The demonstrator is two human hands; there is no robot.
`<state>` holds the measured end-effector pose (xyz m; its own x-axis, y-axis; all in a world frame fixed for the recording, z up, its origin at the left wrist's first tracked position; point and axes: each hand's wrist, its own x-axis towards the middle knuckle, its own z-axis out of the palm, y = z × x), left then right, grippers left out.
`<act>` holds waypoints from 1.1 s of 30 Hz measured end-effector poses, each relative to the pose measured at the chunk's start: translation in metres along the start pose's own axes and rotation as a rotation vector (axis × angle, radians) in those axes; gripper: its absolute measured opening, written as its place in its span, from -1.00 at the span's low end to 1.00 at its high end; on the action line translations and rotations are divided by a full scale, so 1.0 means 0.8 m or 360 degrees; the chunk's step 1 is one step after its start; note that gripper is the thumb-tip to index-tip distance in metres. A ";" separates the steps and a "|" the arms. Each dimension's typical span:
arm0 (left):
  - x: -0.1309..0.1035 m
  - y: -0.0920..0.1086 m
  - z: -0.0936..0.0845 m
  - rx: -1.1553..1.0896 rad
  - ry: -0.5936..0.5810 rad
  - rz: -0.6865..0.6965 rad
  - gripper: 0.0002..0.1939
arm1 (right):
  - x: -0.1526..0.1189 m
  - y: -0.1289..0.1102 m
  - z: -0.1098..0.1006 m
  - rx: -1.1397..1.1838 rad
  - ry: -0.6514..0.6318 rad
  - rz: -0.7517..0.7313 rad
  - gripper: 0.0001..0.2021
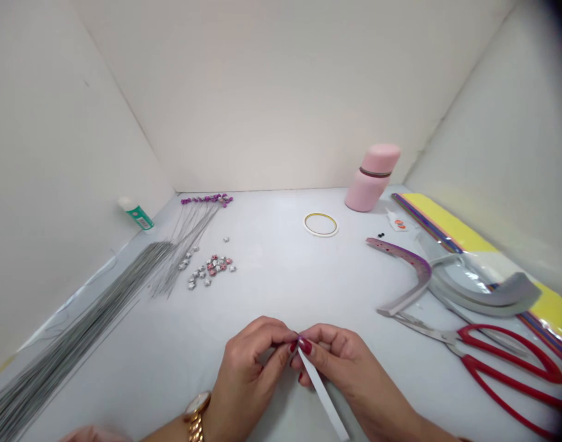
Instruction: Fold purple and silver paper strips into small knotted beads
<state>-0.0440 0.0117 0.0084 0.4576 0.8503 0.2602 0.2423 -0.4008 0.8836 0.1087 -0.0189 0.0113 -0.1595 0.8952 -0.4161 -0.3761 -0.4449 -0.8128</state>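
Observation:
At the near middle of the table my left hand [260,356] and my right hand [338,362] meet fingertip to fingertip. Both are closed in a pinch on one end of a narrow white paper strip [323,396]. A little purple shows at the pinched end, mostly hidden by the fingers. The rest of the strip slants down toward me, below my right thumb. Beyond my left hand lies a loose group of small folded paper stars [216,267], silver and pink.
Grey wires [91,319] and purple-tipped stems [207,199] lie left, near a glue stick [140,216]. A tape roll [321,224] and pink bottle [373,178] are at the back. Right are red-handled scissors [465,341], curved paper strips [416,264] and coloured sheets [428,212].

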 end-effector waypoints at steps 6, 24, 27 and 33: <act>0.002 0.001 0.003 -0.0159 -0.0025 -0.0140 -0.85 | -0.001 0.002 -0.002 0.0002 0.0083 -0.0003 -0.76; 0.009 0.001 0.013 -0.1019 0.0002 -0.0858 -0.93 | 0.001 0.003 -0.001 -0.0301 0.0099 0.0007 -0.74; 0.009 0.001 0.014 -0.1001 -0.0001 -0.0894 -0.92 | 0.002 0.005 -0.003 -0.0367 0.0092 0.0008 -0.73; 0.004 0.002 0.009 -0.0501 0.0026 -0.0562 -0.93 | 0.001 0.008 -0.006 -0.0434 0.0050 -0.0069 -0.73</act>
<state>-0.0357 0.0110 0.0078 0.3799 0.9221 -0.0734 0.1085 0.0344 0.9935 0.1106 -0.0207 0.0038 -0.1189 0.9141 -0.3876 -0.1220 -0.4009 -0.9080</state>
